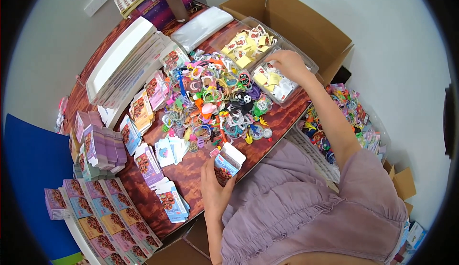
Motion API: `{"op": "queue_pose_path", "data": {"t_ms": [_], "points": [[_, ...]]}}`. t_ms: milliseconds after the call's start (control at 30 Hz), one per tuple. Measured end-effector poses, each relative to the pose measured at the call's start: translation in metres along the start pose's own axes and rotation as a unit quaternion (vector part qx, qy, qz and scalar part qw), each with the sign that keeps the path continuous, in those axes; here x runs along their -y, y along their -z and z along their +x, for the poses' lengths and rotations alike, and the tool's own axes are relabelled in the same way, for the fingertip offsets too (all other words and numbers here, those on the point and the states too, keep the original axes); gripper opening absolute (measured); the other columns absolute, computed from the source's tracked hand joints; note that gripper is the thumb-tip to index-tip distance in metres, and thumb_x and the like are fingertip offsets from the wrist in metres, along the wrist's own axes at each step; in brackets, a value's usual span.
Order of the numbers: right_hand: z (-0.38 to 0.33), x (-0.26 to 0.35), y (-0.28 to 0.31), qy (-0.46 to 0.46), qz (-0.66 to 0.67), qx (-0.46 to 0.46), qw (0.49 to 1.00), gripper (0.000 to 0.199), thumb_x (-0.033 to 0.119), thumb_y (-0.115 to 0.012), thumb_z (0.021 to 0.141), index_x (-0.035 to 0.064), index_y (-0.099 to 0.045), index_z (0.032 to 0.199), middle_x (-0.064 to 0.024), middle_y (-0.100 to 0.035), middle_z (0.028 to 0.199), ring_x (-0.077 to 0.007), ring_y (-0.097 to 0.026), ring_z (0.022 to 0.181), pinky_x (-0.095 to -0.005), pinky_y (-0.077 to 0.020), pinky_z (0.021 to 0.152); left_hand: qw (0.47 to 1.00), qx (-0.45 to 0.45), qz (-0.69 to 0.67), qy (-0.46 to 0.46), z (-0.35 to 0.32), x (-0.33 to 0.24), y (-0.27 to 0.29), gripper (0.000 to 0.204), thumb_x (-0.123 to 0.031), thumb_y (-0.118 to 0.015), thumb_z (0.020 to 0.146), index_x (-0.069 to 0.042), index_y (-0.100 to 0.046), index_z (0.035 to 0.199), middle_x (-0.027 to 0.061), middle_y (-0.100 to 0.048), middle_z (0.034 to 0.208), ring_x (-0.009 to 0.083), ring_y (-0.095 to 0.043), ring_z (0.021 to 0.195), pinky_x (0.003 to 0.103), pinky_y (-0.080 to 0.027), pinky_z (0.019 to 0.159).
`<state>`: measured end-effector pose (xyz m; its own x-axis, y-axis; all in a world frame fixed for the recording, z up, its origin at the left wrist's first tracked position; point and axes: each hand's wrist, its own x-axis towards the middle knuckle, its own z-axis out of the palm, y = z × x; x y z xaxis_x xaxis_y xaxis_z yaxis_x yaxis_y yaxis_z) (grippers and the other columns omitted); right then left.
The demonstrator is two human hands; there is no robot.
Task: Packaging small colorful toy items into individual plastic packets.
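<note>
My left hand (213,184) holds a small open carton (228,162) with a blue and white print, its flap up, just above the table's near edge. My right hand (288,64) reaches far across into a clear plastic tray (306,60) that holds small yellow and white sticker cards (276,82); its fingers are bent down among the cards, and I cannot tell if they grip one. Between the hands lies a big heap of colourful plastic rings and small toys (215,103) on the dark wooden table (191,174).
Flat printed cartons (143,109) lie fanned along the heap's left side, with stacks of them (98,148) further left and rows at the lower left. An open cardboard box (299,18) stands behind the trays. A basket of toys (351,114) sits at my right.
</note>
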<state>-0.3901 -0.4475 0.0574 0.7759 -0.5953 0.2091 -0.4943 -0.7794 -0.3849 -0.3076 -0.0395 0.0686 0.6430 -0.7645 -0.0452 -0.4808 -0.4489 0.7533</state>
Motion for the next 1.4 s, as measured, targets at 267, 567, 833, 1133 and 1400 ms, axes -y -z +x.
{"op": "queue_pose_path", "data": {"t_ms": [267, 567, 833, 1133, 1400], "points": [[0.006, -0.002, -0.004, 0.078, -0.098, 0.001, 0.992, 0.011, 0.010, -0.061, 0.082, 0.0101, -0.069, 0.089, -0.0120, -0.068, 0.088, -0.0323, -0.065, 0.086, -0.0448, -0.0512, 0.076, 1.000, 0.001, -0.008, -0.007, 0.005, -0.010, 0.000, 0.075, -0.008, -0.080, 0.071, -0.003, -0.044, 0.137, 0.0205, -0.050, 0.130, 0.0397, -0.052, 0.119, 0.044, -0.044, 0.099], [-0.017, -0.033, 0.025, -0.076, 0.157, 0.072, 0.982, 0.018, 0.019, -0.064, 0.084, 0.0023, -0.070, 0.088, -0.0170, -0.065, 0.076, -0.0288, -0.062, 0.071, -0.0398, -0.0471, 0.067, 1.000, -0.001, -0.016, -0.008, 0.005, -0.003, -0.002, 0.075, -0.008, -0.080, 0.071, -0.002, -0.044, 0.137, 0.0202, -0.050, 0.130, 0.0389, -0.051, 0.120, 0.044, -0.044, 0.100], [-0.030, -0.023, 0.050, -0.217, 0.530, 0.047, 0.818, 0.019, 0.015, -0.060, 0.094, 0.0009, -0.070, 0.101, 0.0045, -0.060, 0.072, -0.0004, -0.039, 0.056, -0.0169, -0.0297, 0.048, 1.000, 0.009, -0.022, -0.003, 0.007, -0.006, -0.002, 0.077, -0.007, -0.080, 0.071, -0.002, -0.043, 0.138, 0.0204, -0.051, 0.130, 0.0385, -0.052, 0.120, 0.043, -0.044, 0.099], [-0.075, 0.126, 0.028, -0.062, 0.420, 0.183, 0.886, 0.015, 0.018, -0.068, 0.086, 0.0055, -0.065, 0.078, -0.0004, -0.066, 0.072, -0.0060, -0.058, 0.063, -0.0231, -0.0441, 0.055, 0.996, -0.088, -0.025, -0.014, 0.013, -0.014, -0.010, 0.064, -0.008, -0.081, 0.069, -0.002, -0.050, 0.125, 0.0188, -0.056, 0.114, 0.0381, -0.057, 0.103, 0.043, -0.048, 0.086], [-0.110, 0.206, -0.031, 0.137, 0.141, 0.124, 0.973, 0.014, 0.021, -0.066, 0.083, 0.0068, -0.064, 0.082, -0.0129, -0.064, 0.071, -0.0336, -0.063, 0.066, -0.0436, -0.0480, 0.059, 0.986, -0.150, 0.075, -0.009, -0.001, 0.002, -0.015, 0.071, -0.009, -0.080, 0.069, -0.001, -0.044, 0.130, 0.0208, -0.052, 0.123, 0.0405, -0.052, 0.113, 0.046, -0.045, 0.093]]}}
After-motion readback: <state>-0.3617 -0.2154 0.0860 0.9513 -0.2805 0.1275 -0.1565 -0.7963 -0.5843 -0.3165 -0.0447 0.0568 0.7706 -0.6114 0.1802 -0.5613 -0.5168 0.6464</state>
